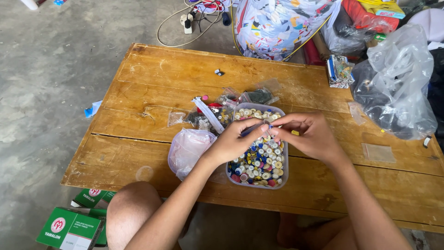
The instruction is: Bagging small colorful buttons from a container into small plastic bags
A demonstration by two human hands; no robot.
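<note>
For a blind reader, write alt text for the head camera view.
Two hands, left hand and right hand, pinch a small item together above a clear tub of mixed buttons on a wooden table. Small plastic bags lie beside the tub.

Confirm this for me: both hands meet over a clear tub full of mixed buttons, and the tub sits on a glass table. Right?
Not quite. The left hand and right hand do meet over the clear tub of mixed buttons, but the head view shows it on a wooden table, not glass.

Two hands point(273, 136), one button tub point(257, 146), two green boxes point(69, 227).
</note>
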